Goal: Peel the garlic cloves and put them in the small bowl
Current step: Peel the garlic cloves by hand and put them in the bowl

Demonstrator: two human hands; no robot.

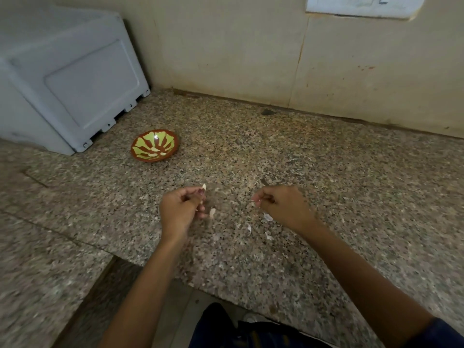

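While the small bowl (155,145) sat well apart, the left grip (181,206) pinched a garlic clove (204,187); the right grip (281,203) pinched a pale scrap.

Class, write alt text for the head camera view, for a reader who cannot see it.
Two hands work over a speckled granite counter: the left hand pinches a garlic clove, and the right hand pinches a small pale scrap, likely skin. Bits of peel lie between them. Farther back on the left sits a small green-and-brown bowl holding a few pale cloves, beside a grey box.
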